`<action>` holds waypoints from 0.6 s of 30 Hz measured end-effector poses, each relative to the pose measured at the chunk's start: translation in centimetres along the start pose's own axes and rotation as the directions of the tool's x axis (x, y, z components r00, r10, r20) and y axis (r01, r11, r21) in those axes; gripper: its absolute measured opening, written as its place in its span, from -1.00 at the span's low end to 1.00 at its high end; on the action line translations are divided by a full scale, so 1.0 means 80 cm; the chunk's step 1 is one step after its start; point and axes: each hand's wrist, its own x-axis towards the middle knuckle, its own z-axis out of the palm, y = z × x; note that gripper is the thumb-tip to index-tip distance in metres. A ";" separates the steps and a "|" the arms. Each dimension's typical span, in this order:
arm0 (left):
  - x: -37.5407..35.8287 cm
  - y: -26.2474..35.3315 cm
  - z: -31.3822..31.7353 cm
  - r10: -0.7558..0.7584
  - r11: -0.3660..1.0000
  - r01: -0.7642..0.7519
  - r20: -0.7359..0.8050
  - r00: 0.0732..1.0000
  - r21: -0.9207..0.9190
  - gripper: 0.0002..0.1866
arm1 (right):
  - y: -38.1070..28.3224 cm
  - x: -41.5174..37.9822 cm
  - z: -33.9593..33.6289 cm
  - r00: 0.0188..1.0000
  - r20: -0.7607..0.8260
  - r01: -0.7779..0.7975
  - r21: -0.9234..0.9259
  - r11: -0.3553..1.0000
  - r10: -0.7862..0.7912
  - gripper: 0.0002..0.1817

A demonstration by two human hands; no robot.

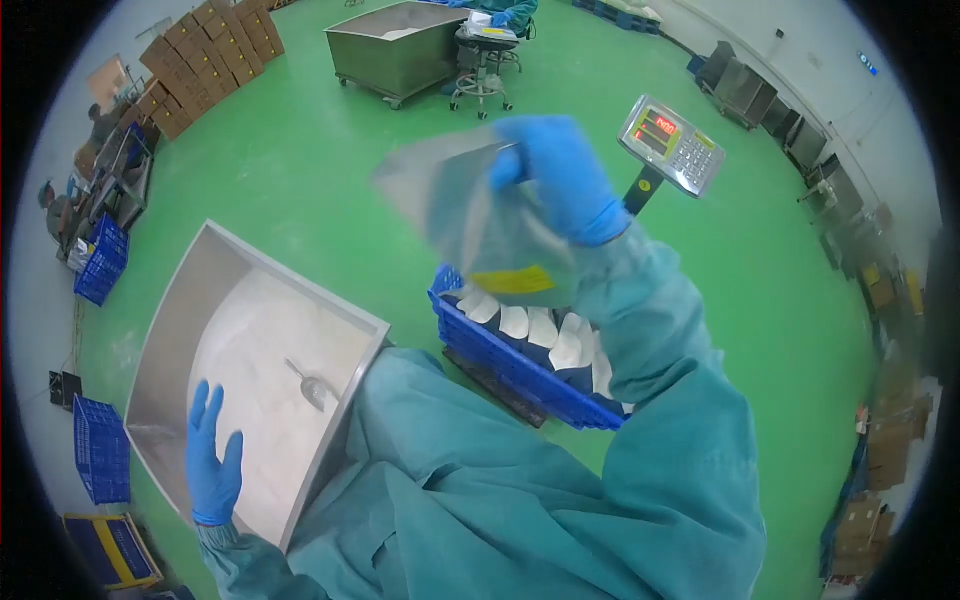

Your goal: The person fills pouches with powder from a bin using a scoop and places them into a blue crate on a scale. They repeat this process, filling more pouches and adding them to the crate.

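Note:
Gloved in blue, my right hand [565,180] grips a silvery plastic bag [460,215] by its edge; a yellow label shows near the bag's lower end, and the bag is partly blurred. Below it stands a blue plastic crate [520,370] with several white-topped packets [540,328] in a row. My left hand [214,460], also gloved, hovers over the left part of a steel bin [290,285], fingers apart and holding nothing. White powder [260,340] fills much of the bin, and a metal scoop [315,388] lies on it.
A digital scale display [672,143] with red digits rises behind the crate. Farther off, another steel bin [395,60] on casters stands by a person in green [505,12]. Stacked cartons [205,65] and blue crates [102,260] line the left side.

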 end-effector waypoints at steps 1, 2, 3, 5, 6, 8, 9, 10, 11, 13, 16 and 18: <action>-0.018 -0.020 0.014 -0.107 0.993 0.109 0.051 0.993 -0.045 -0.37 | 0.025 -0.005 -0.008 0.964 -0.009 -0.256 0.244 0.935 0.266 -0.75; -0.035 -0.038 0.023 -0.206 0.973 0.216 0.109 0.972 -0.083 -0.37 | 0.049 -0.011 -0.014 0.857 0.046 -0.473 0.465 0.749 0.512 -0.74; -0.050 -0.052 0.029 -0.211 0.971 0.221 0.111 0.971 -0.088 -0.37 | 0.078 -0.017 -0.020 0.858 0.053 -0.475 0.461 0.750 0.511 -0.74; -0.080 -0.077 0.039 -0.465 0.870 0.485 0.185 0.866 -0.084 -0.37 | 0.134 -0.028 -0.026 0.857 -0.138 -0.454 0.253 0.854 0.496 -0.75; -0.094 -0.090 0.044 -0.470 0.866 0.492 0.192 0.861 -0.085 -0.37 | 0.151 -0.031 -0.026 0.857 -0.129 -0.458 0.253 0.852 0.499 -0.75; -0.116 -0.112 0.050 -0.543 0.822 0.558 0.137 0.829 -0.118 -0.37 | 0.182 -0.035 -0.024 0.639 -0.097 -0.640 0.484 0.597 0.763 -0.73; -0.121 -0.115 0.053 -0.546 0.819 0.561 0.138 0.826 -0.118 -0.37 | 0.211 -0.045 -0.015 0.640 -0.092 -0.642 0.483 0.596 0.763 -0.73; -0.123 -0.117 0.056 -0.570 0.802 0.583 0.125 0.812 -0.130 -0.37 | 0.248 -0.064 0.004 0.704 -0.110 -0.624 0.376 0.685 0.702 -0.73; -0.127 -0.119 0.058 -0.594 0.784 0.605 0.114 0.796 -0.140 -0.38 | 0.283 -0.088 0.025 0.762 -0.118 -0.594 0.265 0.760 0.636 -0.73; -0.139 -0.128 0.078 -0.608 0.768 0.622 0.131 0.783 -0.156 -0.39 | 0.339 -0.136 0.069 0.827 0.076 -0.489 -0.391 0.780 0.557 -0.78; -0.146 -0.127 0.114 -0.611 0.749 0.642 0.206 0.764 -0.161 -0.42 | 0.449 -0.290 0.193 0.651 0.064 -0.547 -0.651 0.526 0.756 -0.77; -0.159 -0.128 0.126 -0.603 0.746 0.651 0.272 0.750 -0.140 -0.43 | 0.447 -0.330 0.222 0.478 0.102 -0.659 -0.615 0.433 0.872 -0.74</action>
